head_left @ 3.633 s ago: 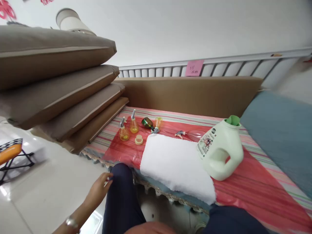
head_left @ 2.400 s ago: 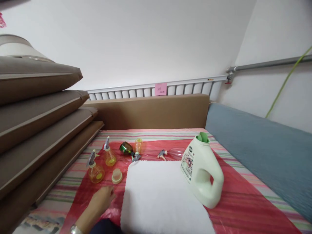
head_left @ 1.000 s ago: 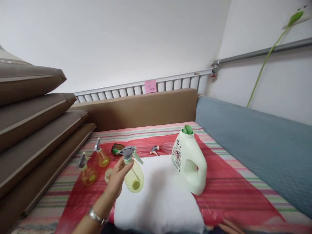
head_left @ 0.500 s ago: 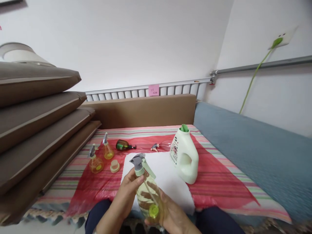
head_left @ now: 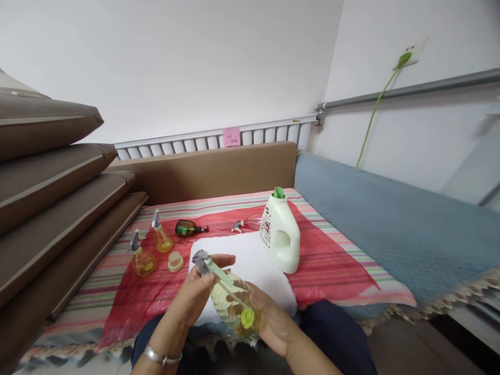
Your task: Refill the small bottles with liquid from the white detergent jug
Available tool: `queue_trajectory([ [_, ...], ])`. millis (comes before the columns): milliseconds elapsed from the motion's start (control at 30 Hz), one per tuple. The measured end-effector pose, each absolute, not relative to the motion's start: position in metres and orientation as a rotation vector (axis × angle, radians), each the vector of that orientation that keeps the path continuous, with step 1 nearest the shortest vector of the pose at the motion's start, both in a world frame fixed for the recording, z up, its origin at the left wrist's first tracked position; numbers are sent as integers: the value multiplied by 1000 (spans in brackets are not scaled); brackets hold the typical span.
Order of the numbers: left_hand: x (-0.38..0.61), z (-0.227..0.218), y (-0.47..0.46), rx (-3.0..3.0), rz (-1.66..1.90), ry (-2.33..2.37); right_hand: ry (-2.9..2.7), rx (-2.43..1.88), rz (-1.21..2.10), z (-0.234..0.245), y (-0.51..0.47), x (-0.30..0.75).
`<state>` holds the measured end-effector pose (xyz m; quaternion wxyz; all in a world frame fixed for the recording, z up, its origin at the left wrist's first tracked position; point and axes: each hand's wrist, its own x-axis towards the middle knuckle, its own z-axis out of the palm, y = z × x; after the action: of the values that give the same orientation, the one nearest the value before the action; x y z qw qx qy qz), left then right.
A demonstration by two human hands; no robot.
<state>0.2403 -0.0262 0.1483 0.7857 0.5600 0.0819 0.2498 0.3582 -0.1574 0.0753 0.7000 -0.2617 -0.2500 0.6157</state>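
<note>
Between both hands is a clear spray bottle (head_left: 230, 299) of yellowish liquid with a grey and pale green trigger head, tilted so its head points up and left. My left hand (head_left: 203, 284) is closed round the neck just below the head, its index finger stretched out behind. Around the lower body wraps my right hand (head_left: 271, 317). Under the bottle lies a white cloth (head_left: 242, 255). Beyond it stands a pale green jug (head_left: 287, 234) with a green opening, and a cream cap (head_left: 175, 261) sits to the left.
Two smaller spray bottles (head_left: 144, 262) with yellow liquid stand at left. A dark pump bottle (head_left: 186, 228) and another clear spray bottle (head_left: 253, 223) lie on the red sheet (head_left: 328, 276). Stacked brown cushions (head_left: 62, 192) rise at left; a blue bolster (head_left: 351, 203) runs along the right.
The spray bottle has tipped further over to the left, and my left index finger has stretched out. The camera view has turned right, shifting the surroundings leftward.
</note>
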Motion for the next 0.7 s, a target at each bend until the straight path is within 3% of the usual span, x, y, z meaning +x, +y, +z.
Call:
queue_trajectory([
  [133, 242, 147, -21, 1232, 620, 228, -551, -578, 1406, 66, -152, 354],
  [367, 263, 129, -21, 1063, 928, 715, -546, -1088, 795, 58, -133, 348],
  [700, 247, 136, -29, 1097, 739, 518, -341, -1030, 816, 63, -141, 364],
])
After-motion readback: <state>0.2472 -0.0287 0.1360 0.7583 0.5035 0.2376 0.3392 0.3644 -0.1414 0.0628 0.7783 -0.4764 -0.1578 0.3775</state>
